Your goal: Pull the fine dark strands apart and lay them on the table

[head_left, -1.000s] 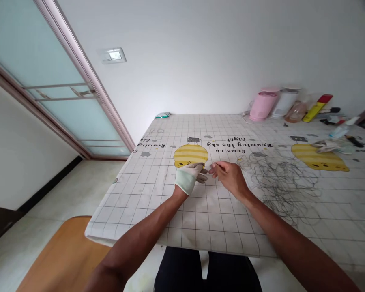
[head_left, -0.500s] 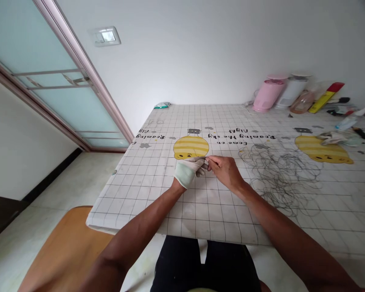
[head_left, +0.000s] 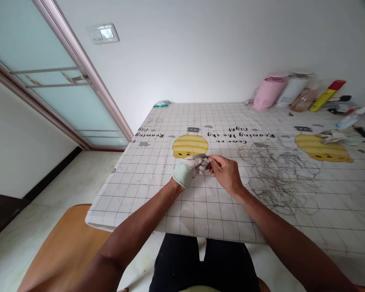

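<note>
Over the checked tablecloth (head_left: 158, 194) my two hands meet, fingertips almost touching. A pale green and grey work glove covers my left hand (head_left: 189, 168), whose fingers are pinched together. My right hand (head_left: 226, 172) is bare, with thumb and forefinger pinched just beside the gloved fingertips. Whatever lies between the fingers is too thin and small to make out. To the right of my right hand a loose tangle of thin dark thread or wire (head_left: 280, 178) is spread on the cloth.
Along the wall at the back right stand a pink cylinder-shaped device (head_left: 269, 92), a white one (head_left: 293, 91), a bottle (head_left: 303, 99) and a yellow-red box (head_left: 327, 96). A crumpled glove (head_left: 342, 136) lies nearer. A small packet (head_left: 162, 104) is at the back left corner; a wooden chair (head_left: 63, 247) is at the left.
My gloved fingers have curled in more, and my right hand has turned slightly at the pinch. Both hands stay together at nearly the same spot. The tangle lies as before.
</note>
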A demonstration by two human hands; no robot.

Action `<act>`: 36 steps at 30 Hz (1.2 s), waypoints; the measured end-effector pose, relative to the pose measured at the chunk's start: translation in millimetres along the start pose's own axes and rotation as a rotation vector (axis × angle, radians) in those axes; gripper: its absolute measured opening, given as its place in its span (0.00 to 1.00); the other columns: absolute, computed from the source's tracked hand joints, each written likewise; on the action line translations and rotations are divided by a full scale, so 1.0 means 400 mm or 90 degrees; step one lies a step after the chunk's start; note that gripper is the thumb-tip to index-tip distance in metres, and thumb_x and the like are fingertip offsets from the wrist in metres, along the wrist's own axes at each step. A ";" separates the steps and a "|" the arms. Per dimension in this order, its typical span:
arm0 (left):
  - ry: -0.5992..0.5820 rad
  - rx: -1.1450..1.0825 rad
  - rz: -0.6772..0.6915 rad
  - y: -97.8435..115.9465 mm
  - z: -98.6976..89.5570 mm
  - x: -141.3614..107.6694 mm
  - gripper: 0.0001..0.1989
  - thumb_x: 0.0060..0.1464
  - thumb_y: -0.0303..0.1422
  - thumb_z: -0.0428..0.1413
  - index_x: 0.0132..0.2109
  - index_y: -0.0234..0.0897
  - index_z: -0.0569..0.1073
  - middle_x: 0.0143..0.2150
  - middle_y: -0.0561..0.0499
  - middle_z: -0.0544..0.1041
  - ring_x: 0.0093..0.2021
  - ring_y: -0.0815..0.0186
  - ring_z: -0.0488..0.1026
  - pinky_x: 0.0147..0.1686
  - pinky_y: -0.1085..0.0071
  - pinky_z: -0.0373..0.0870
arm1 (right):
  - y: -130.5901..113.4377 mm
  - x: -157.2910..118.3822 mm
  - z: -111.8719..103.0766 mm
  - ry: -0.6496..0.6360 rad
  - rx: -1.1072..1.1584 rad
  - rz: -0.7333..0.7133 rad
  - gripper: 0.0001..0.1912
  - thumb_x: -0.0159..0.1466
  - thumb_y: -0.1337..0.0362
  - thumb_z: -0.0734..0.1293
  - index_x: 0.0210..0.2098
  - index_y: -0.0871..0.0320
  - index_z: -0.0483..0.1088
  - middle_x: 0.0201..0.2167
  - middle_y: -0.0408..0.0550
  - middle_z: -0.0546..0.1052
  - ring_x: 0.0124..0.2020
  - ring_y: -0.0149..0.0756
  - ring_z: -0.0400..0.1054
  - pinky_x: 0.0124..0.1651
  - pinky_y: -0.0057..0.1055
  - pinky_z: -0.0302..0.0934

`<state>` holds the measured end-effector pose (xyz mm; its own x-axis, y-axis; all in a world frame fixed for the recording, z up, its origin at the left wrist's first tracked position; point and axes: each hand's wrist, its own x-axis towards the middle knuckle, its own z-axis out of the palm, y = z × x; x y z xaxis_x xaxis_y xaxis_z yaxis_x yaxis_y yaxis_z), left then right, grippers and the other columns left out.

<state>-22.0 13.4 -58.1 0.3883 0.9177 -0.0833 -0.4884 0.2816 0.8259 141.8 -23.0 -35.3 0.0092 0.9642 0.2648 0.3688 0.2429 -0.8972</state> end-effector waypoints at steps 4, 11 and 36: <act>-0.018 0.074 0.037 -0.001 0.006 0.001 0.17 0.50 0.39 0.69 0.39 0.29 0.77 0.31 0.49 0.75 0.26 0.73 0.67 0.26 0.74 0.60 | -0.011 -0.004 0.001 -0.009 -0.053 -0.024 0.15 0.70 0.55 0.64 0.35 0.55 0.80 0.21 0.43 0.76 0.21 0.35 0.69 0.28 0.31 0.63; 0.011 0.189 0.063 0.006 0.014 -0.007 0.15 0.53 0.42 0.64 0.33 0.31 0.76 0.28 0.50 0.74 0.23 0.74 0.65 0.24 0.74 0.59 | 0.004 -0.010 0.011 -0.007 -0.093 -0.085 0.16 0.71 0.59 0.63 0.30 0.55 0.77 0.21 0.43 0.77 0.21 0.33 0.70 0.28 0.30 0.62; -0.272 0.449 -0.208 0.075 0.038 -0.087 0.12 0.51 0.39 0.66 0.37 0.34 0.83 0.22 0.53 0.74 0.22 0.71 0.68 0.21 0.75 0.62 | 0.000 0.052 -0.110 -0.255 0.221 -0.077 0.12 0.69 0.53 0.70 0.37 0.51 0.84 0.37 0.47 0.84 0.41 0.40 0.77 0.50 0.39 0.70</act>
<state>-38.4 -14.4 -21.8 0.7512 0.5994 -0.2764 0.2386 0.1438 0.9604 183.0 -7.6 -14.3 -0.3945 0.8758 0.2780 0.0168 0.3093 -0.9508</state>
